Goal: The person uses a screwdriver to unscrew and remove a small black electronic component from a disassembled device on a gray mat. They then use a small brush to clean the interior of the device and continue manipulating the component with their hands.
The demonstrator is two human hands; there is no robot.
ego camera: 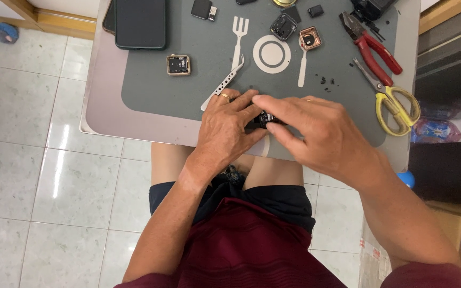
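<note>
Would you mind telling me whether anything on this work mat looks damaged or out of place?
Small black fragments lie scattered on the grey mat near the red-handled pliers, like loose debris. The square gold-rimmed watch case lies open, its insides exposed.

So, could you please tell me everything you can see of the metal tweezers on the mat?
The tweezers are slim, silver, seemingly metal, with a row of small holes along the body and a curved, pointed tip. They lie flat and diagonal on the grey mat, tip toward the printed fork, the blunt end beside the left hand. Contact there is unclear.
</note>
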